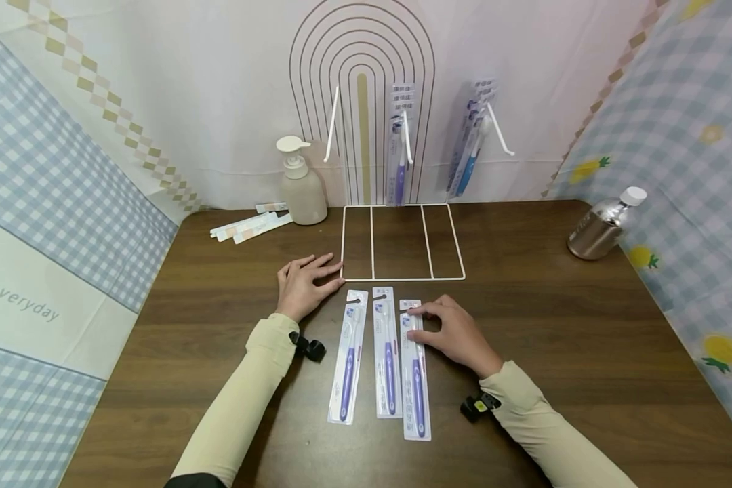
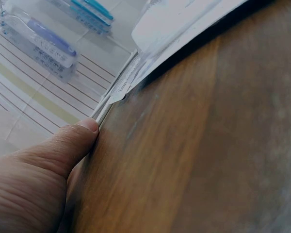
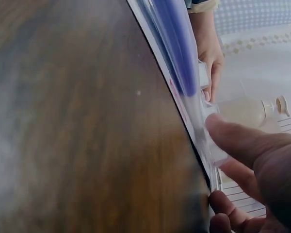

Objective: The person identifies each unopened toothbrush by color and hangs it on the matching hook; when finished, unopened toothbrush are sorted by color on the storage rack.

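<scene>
Three packaged toothbrushes with purple handles lie side by side on the table: a left one (image 1: 348, 357), a middle one (image 1: 387, 352) and a right one (image 1: 415, 371). My right hand (image 1: 457, 333) pinches the upper part of the right pack between thumb and fingers. In the right wrist view, the thumb (image 3: 233, 138) presses on its clear blister. My left hand (image 1: 305, 286) lies spread on the table, the thumb (image 2: 75, 138) against the front left corner of a white wire rack (image 1: 402, 279). Its other fingers hold nothing.
Hooks at the rack's back carry a purple toothbrush pack (image 1: 400, 156) and blue toothbrush packs (image 1: 468, 152). A beige pump bottle (image 1: 305, 193) and several paper sachets (image 1: 250, 227) stand and lie at back left. A silver bottle (image 1: 599, 230) leans at the right.
</scene>
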Available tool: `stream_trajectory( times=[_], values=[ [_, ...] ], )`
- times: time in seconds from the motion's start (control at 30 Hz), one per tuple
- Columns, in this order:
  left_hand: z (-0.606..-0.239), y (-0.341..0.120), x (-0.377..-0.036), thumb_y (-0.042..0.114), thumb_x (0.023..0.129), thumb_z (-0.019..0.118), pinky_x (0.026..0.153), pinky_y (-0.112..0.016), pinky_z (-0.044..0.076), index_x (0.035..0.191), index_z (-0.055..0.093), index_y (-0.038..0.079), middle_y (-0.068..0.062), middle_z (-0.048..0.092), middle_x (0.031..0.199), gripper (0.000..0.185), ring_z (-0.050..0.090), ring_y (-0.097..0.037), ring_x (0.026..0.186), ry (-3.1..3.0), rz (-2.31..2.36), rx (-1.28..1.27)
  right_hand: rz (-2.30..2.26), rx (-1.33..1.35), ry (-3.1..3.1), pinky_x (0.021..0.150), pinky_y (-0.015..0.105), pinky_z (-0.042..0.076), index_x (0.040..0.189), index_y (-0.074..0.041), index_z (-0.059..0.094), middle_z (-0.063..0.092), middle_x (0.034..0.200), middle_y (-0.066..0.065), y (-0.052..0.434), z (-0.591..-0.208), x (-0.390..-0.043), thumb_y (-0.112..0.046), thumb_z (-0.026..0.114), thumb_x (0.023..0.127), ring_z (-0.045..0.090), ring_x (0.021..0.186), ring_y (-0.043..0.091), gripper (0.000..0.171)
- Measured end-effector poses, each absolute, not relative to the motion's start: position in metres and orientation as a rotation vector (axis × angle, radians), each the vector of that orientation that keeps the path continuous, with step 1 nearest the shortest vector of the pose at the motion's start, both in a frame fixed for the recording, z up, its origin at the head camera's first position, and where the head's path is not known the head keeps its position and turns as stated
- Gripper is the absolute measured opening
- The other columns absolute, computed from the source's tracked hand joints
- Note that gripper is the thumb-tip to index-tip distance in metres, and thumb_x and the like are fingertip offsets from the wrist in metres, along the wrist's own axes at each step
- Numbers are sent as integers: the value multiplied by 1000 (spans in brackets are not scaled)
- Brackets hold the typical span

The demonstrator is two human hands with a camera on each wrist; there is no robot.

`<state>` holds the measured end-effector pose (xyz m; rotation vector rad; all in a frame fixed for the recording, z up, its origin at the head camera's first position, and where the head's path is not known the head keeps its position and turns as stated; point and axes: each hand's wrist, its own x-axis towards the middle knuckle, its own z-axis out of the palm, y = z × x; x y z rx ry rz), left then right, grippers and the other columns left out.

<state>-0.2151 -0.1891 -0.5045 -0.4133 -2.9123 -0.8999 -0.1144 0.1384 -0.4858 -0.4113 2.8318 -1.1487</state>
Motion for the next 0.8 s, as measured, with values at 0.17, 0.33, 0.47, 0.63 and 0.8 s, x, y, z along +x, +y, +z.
stream_trajectory(
  times=[0.17,0.33,0.47,0.63,0.8],
  values=[
    [-503,-188,-214,48,97,76,117,-56,15,137,73,35,11,56,155,42,43,-25,146,-2918,-899,-413,-1233,-425,2802,84,40,48,121,-17,82,65,110,5,143,-482,-115,-30,92,85,59,93,19,40],
    [-501,-188,-213,47,97,76,117,-56,15,137,73,34,10,56,156,42,43,-26,146,-2916,-902,-415,-1347,-426,2704,65,30,49,127,-18,77,74,104,-1,147,-471,-119,-25,87,90,57,71,14,39],
    [-500,-187,-212,46,98,76,116,-55,15,137,73,34,10,56,155,41,43,-25,146,-2913,-904,-412,-1432,-465,2678,56,27,46,131,-16,74,73,87,-4,149,-457,-128,-19,84,94,54,61,13,39],
    [-501,-188,-213,47,98,75,116,-55,15,138,73,34,10,55,156,42,42,-25,146,-2919,-898,-407,-1470,-597,2792,52,28,44,133,-17,73,67,88,-2,151,-430,-142,-16,82,95,51,58,14,39],
    [-503,-188,-213,47,97,76,116,-56,15,138,73,34,11,55,156,43,42,-25,146,-2921,-897,-409,-1512,-768,2957,51,27,36,132,-18,73,65,86,-2,149,-393,-158,-13,84,93,43,55,15,42]
  ],
)
